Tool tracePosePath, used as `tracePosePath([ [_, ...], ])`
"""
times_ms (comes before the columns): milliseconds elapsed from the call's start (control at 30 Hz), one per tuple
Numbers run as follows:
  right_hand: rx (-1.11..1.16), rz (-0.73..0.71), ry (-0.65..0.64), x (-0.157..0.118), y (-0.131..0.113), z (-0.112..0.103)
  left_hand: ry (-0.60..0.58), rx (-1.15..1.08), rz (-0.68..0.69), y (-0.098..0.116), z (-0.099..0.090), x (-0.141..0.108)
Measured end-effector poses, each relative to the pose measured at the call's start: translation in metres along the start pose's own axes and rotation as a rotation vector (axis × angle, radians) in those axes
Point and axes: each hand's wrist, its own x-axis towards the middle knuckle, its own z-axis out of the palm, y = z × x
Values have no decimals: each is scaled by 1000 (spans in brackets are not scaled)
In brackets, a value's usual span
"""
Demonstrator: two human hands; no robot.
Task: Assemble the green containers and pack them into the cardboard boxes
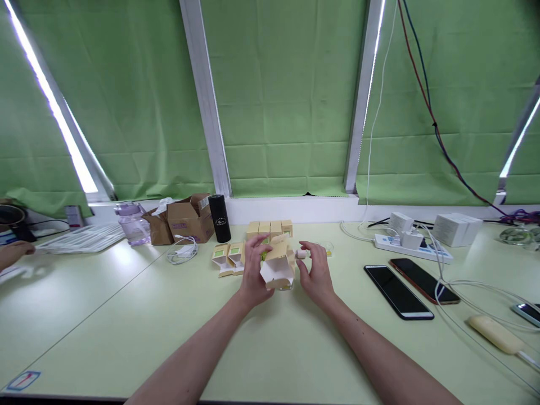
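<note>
My left hand (254, 273) grips a small cream cardboard box (278, 264) with its flaps up and its white inside facing me. To the right of the box, my right hand (317, 274) holds a small pale cylindrical piece (301, 254) between thumb and fingers; its exact kind is too small to tell. Behind the box stands a row of closed cream boxes (270, 228). Two opened boxes (228, 259) with green labels lie left of my left hand. A clear round item (328, 248) rests behind my right hand, and part of something clear shows under the held box.
A black cylinder (220, 218), brown carton (189, 218), coiled white cable (182, 251) and purple bottle (133, 224) stand left. Rightward are a power strip (413, 249), phones (399, 292) and loose cables. Another person's hand (16, 253) is at the far left near a white rack (82, 238).
</note>
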Motion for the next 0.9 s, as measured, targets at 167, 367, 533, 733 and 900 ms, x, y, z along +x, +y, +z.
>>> tracePosePath([
  [167,8,-8,-2,0,0,-1,84,-205,-248,-3,4,-2],
  [367,22,4,-8,0,1,0,189,-642,-618,-9,10,-6],
  [533,23,2,-11,0,-1,0,207,-763,-693,-15,12,-1],
  [733,47,-54,-27,0,-7,-3,220,-869,-822,-11,14,0],
  [900,117,-115,-59,0,-17,-5,179,-846,-848,-7,13,1],
])
